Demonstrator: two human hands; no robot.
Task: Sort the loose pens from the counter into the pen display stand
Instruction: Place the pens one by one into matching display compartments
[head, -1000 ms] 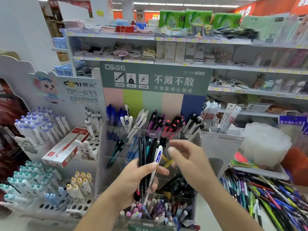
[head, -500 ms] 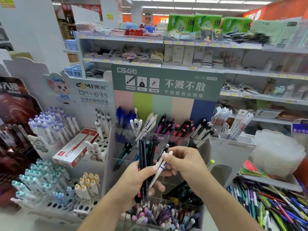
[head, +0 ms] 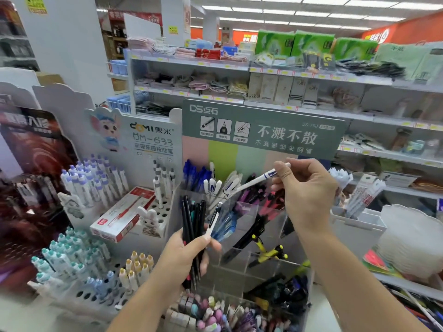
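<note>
My left hand (head: 184, 257) grips a bundle of pens (head: 195, 226), mostly black with one white, held upright in front of the clear tiered pen display stand (head: 254, 262). My right hand (head: 304, 190) pinches a white pen with blue markings (head: 257, 179) and holds it slanted, tip down-left, over the stand's top row. There the tip points at a compartment of similar white pens (head: 220, 185), between blue pens (head: 195, 174) and purple and pink ones. The stand's lower tiers hold black, yellow and pastel pens.
A green header sign (head: 261, 129) tops the stand. To the left are white peg racks of capped pens (head: 91, 180) and a red-and-white box (head: 122, 214). A white tray (head: 357, 219) and stacked white plates (head: 410, 238) sit to the right, with loose pens at the bottom right. Store shelves run behind.
My right hand took the white pen out of the bundle in my left hand and lifted it up and right over the stand's top row. The camera view shifted slightly.
</note>
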